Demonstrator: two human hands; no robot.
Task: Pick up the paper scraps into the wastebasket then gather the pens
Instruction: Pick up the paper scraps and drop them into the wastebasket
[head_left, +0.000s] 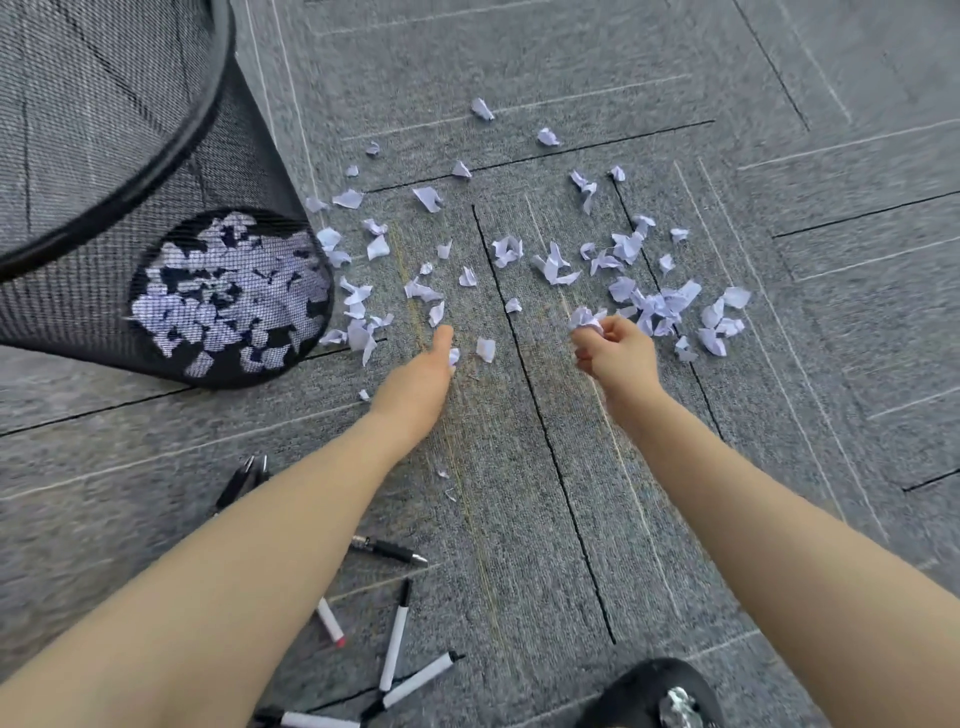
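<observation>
**Both hands among scattered paper scraps beside the mesh wastebasket**

The right hand (613, 351) is clenched around a wad of paper scraps (586, 318) just above the grey carpet (779, 156). The left hand (418, 387) pinches a small scrap (453, 357) between thumb and fingers. More torn scraps (550, 265) lie strewn ahead of both hands. The black mesh wastebasket (104, 171) stands at the left, torn paper (218, 296) showing through its wall. Several pens (397, 631) lie near the left forearm. A black shoe (644, 696) shows at the bottom edge.
</observation>
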